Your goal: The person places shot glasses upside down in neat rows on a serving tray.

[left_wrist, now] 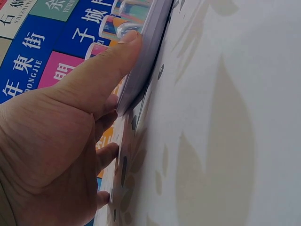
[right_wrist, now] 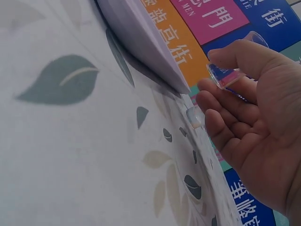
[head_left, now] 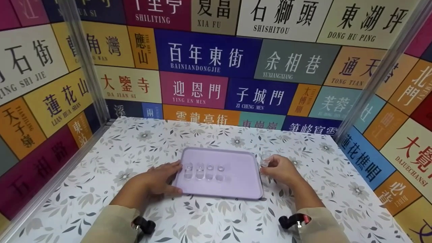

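A lilac tray lies on the table, with several small clear cups lined up toward its left half. My left hand is at the tray's left edge, fingers spread. In the left wrist view its thumb lies on the rim of the tray, and clear cups show beyond it. Just off the tray's right edge, my right hand pinches a small clear cup between thumb and fingers. The right wrist view shows this cup tilted, its other fingers loosely curled below.
The table has a white cover with a leaf and flower print. Panels with street names rise behind it and at both sides. A small clear object shows beyond the tray corner in the right wrist view; its kind is unclear.
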`<act>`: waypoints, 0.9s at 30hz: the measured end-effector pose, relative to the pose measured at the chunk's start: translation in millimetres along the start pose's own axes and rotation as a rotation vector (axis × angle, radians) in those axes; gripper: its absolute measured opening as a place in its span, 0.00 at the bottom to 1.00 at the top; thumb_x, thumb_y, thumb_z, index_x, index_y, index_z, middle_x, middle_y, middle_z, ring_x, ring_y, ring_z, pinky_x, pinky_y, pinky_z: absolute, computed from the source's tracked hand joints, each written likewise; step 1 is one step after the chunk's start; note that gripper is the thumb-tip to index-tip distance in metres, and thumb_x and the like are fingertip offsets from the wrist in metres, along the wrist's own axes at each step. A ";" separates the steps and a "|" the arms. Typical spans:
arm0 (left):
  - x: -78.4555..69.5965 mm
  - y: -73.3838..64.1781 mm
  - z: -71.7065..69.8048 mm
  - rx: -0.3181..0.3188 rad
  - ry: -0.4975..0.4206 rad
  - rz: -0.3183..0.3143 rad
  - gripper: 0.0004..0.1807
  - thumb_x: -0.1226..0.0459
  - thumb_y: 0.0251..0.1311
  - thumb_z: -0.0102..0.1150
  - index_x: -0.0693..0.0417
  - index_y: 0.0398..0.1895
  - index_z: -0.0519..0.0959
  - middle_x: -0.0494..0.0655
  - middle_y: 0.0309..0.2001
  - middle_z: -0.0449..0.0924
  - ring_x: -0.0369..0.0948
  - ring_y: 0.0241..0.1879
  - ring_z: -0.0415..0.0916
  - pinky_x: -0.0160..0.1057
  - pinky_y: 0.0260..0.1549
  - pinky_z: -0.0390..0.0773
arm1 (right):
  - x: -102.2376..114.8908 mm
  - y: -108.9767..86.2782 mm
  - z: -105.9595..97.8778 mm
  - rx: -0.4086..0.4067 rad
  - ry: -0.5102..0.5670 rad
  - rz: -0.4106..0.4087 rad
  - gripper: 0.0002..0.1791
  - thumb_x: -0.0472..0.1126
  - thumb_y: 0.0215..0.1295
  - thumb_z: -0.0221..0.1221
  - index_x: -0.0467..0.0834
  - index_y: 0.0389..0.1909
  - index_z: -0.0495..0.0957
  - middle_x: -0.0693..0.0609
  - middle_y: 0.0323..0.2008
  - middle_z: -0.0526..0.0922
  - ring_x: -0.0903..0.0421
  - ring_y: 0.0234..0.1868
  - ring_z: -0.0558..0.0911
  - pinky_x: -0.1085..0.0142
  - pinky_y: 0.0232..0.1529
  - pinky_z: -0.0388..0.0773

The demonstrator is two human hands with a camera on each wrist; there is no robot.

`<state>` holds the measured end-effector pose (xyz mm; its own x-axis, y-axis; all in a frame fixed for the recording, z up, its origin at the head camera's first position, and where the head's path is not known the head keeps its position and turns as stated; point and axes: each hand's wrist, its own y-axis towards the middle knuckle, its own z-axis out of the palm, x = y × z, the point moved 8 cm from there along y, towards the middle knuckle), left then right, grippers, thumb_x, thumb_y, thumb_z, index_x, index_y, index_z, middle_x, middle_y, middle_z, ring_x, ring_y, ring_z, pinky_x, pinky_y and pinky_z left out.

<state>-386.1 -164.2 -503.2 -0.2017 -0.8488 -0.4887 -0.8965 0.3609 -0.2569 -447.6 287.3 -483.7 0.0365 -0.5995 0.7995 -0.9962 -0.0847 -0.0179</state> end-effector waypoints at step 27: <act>-0.4 -1.8 -0.7 0.002 -0.003 -0.006 0.60 0.32 0.55 0.73 0.30 0.87 0.53 0.28 0.89 0.41 0.50 0.90 0.38 0.70 0.85 0.34 | 32.2 -8.0 -2.0 -0.053 0.246 -0.065 0.29 0.50 0.65 0.75 0.42 0.65 0.84 0.55 0.47 0.87 0.60 0.49 0.83 0.71 0.49 0.85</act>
<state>-384.7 -164.7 -501.9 -0.1952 -0.8499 -0.4895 -0.8969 0.3567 -0.2616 -438.6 270.3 -456.7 0.0868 -0.3819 0.9201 -0.9954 -0.0707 0.0645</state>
